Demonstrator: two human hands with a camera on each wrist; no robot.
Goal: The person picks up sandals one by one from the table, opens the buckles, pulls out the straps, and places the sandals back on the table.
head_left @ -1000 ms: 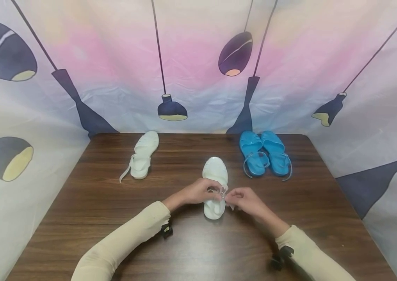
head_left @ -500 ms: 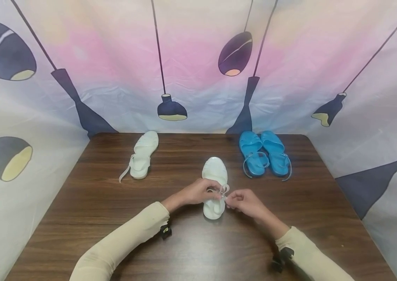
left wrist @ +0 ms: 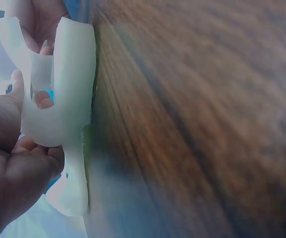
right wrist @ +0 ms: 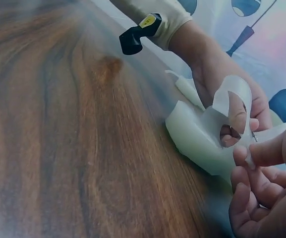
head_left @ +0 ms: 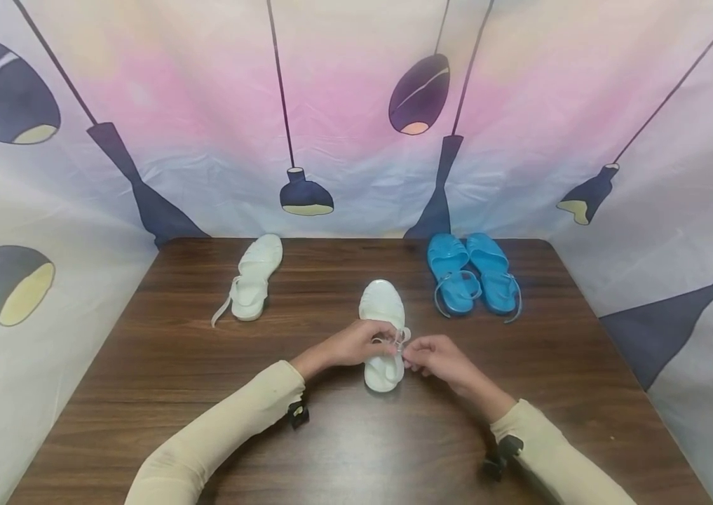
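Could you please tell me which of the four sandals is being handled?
The nearer white sandal: the left hand and right hand hold its strap. The other white sandal and both blue sandals lie farther back, untouched.

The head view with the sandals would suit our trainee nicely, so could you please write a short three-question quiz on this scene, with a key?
1. Multiple choice: on the table, as the person sees it, where do the blue sandals lie?
a) near edge
b) far left
c) far right

2. True or false: the far white sandal lies apart from the blue sandals.

3. Fill in the gap: the right hand has its grip on the near white sandal's ____.

Key: 1. c; 2. true; 3. strap.
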